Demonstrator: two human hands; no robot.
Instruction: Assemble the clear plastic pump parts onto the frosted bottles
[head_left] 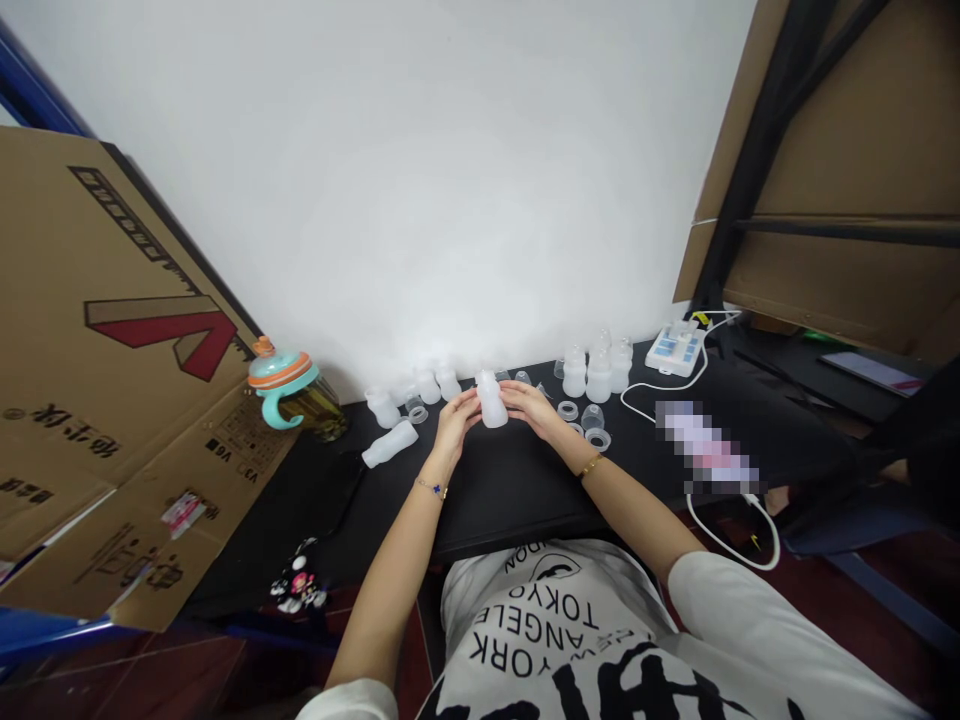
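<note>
Between my two hands a white translucent baby bottle (492, 402) stands roughly upright over the black table. My left hand (454, 424) closes on its left side, and my right hand (529, 404) has its fingers against the right side. Left of my left hand, one bottle body (391, 443) lies on its side, with more bottle bodies (383, 408) behind it. To the right of my right hand are clear ring collars (598, 439) and a clear dome cap (592, 416). Farther right, several bottles with nipples (598, 375) stand grouped together.
A teal-and-orange lidded drink jug (285, 385) stands at the left beside a large cardboard box (112, 350). On the right are a white power strip (676, 350), its cable, and a blurred-out flat object (707, 446). A black table (495, 500) meets a white wall behind.
</note>
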